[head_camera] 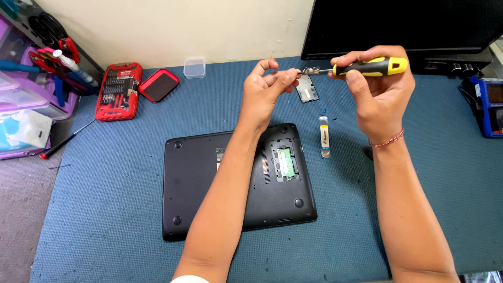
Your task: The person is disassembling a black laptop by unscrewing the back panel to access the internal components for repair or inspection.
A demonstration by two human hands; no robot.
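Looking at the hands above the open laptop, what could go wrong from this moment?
1. The left hand pinches a tiny part at the screwdriver tip, in the air; it could slip and get lost on the blue mat.
2. It might fall into the open bay of the laptop, where a green board lies bare.

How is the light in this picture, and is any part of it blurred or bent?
Head view: even, soft light; faint shadows under the hands on the blue mat. The laptop is sharp; the small part at the screwdriver tip is slightly blurred. The mat's edges bow a little, as with a wide lens. No strong glare.
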